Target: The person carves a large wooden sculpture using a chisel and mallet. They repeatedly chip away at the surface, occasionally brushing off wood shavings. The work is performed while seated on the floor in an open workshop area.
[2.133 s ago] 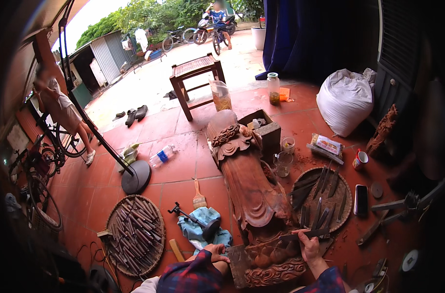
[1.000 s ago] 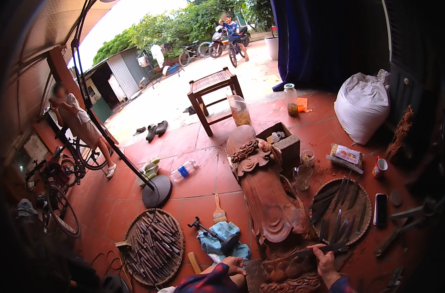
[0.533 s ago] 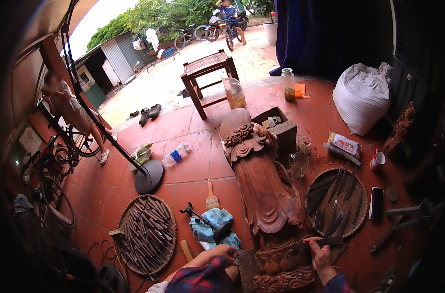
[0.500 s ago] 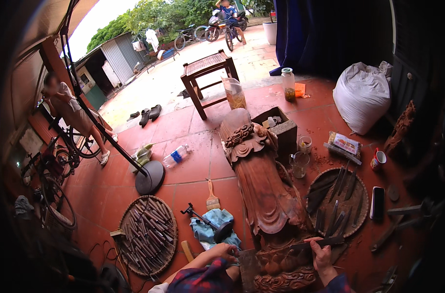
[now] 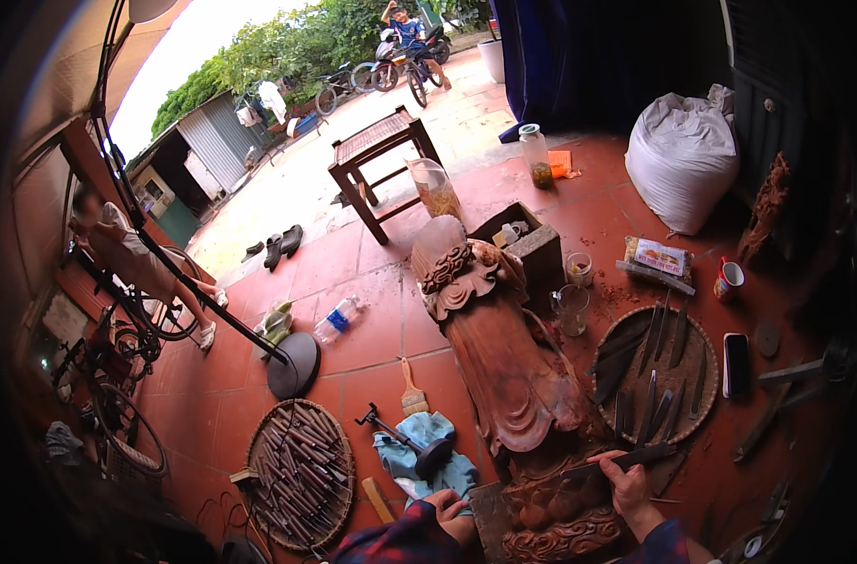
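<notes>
A reddish-brown wood carving (image 5: 504, 367) with scrolled, layered relief lies lengthwise in front of me, its carved base nearest. My right hand (image 5: 626, 484) is closed around a flat dark file (image 5: 646, 455), whose narrow end reaches left over the carved base. At the base's left edge is my left hand (image 5: 450, 510), fingers bent in against the wood; the sleeve and wrist partly cover its grip. Just beyond that hand, a light blue cloth (image 5: 447, 467) lies under a small black stand (image 5: 432, 458). A wooden-handled brush (image 5: 412, 397) rests on the tiles.
Round woven trays hold carving tools (image 5: 302, 470) on the left and dark flat blades (image 5: 650, 404) on the right. A phone (image 5: 736, 365), cup (image 5: 728, 280), glass mugs (image 5: 571, 308) and wooden box (image 5: 532, 246) stand around. A lamp base (image 5: 293, 367) and stool (image 5: 377, 160) are farther off.
The whole view has tilted and shifted slightly. Both hands stay at the carving's base, the right still gripping the file. My left hand and sleeve sit a little lower in view.
</notes>
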`<state>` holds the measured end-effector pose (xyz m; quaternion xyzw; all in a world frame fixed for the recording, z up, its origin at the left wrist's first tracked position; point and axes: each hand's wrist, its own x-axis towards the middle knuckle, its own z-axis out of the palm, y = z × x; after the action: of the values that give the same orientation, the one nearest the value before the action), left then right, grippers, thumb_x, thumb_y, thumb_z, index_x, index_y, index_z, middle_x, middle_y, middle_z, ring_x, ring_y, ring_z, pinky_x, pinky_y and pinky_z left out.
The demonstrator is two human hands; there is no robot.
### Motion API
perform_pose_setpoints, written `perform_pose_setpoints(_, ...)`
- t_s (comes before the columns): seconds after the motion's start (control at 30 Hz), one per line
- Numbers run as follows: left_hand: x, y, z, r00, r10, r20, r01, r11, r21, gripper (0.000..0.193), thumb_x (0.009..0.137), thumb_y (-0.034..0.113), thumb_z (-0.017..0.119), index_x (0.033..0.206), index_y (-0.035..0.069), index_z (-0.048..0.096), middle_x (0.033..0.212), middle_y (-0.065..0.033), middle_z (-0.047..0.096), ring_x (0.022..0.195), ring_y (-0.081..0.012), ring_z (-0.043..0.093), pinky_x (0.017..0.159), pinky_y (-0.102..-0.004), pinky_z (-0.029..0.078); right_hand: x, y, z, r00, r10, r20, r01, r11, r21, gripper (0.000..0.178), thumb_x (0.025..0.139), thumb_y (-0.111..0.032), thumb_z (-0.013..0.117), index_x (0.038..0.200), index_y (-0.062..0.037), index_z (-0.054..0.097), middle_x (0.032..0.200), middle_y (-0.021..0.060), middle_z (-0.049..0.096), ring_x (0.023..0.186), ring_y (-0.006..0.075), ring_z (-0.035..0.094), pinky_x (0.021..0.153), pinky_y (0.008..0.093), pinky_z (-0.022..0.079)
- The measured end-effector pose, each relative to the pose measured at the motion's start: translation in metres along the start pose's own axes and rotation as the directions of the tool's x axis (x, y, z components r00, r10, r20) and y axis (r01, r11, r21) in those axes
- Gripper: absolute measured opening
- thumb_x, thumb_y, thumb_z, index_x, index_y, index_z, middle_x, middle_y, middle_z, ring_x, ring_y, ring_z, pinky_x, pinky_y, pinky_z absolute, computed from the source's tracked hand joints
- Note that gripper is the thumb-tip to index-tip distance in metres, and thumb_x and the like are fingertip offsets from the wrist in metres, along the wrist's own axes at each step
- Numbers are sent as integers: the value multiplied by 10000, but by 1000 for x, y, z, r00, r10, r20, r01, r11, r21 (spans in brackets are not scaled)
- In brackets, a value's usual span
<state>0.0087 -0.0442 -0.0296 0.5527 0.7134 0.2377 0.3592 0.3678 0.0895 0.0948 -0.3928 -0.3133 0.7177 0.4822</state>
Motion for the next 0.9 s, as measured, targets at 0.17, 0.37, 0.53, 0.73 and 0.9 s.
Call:
perform_pose_setpoints(0.17,14,2,3,993,26,112,-22,999,-38,327,808,350,738,776,39,641,637,-47,593,598,-100,558,552,-278,434,-2,6,-7,999,-21,-34,19,998,-60,136,894,-117,630,930,-2,693,869,40,674,821,99,589,796,228,442)
perform_pose_setpoints(0.37,24,2,0,955,-136,263,167,981,-99,362,862,401,685,826,43,650,618,-2,564,602,-64,501,535,-254,400,1,13,-12,998,-57,-13,56,998,-29,135,903,-120,624,947,5,651,898,88,675,813,134,628,777,257,490)
perform_pose_setpoints(0.53,23,3,6,983,-124,137,147,974,-171,342,882,366,672,798,36,632,600,4,546,582,-44,466,507,-255,377,8,20,-16,997,-79,9,79,997,-13,136,908,-123,619,948,3,651,889,79,670,798,131,624,768,256,489)
perform_pose_setpoints(0.73,13,1,16,994,-9,-108,-3,993,-114,309,936,279,585,766,22,594,581,-103,513,538,-93,460,488,-304,379,3,13,-11,999,-46,-6,46,999,11,135,898,-117,633,945,9,650,889,84,672,813,138,629,769,263,493)
perform_pose_setpoints(0.9,14,16,15,983,77,-167,-92,992,-82,311,945,279,567,772,20,582,601,-162,526,508,-161,485,490,-331,393,0,11,-11,1000,-16,0,16,998,55,139,890,-115,642,942,12,664,893,77,679,812,125,621,781,252,482)
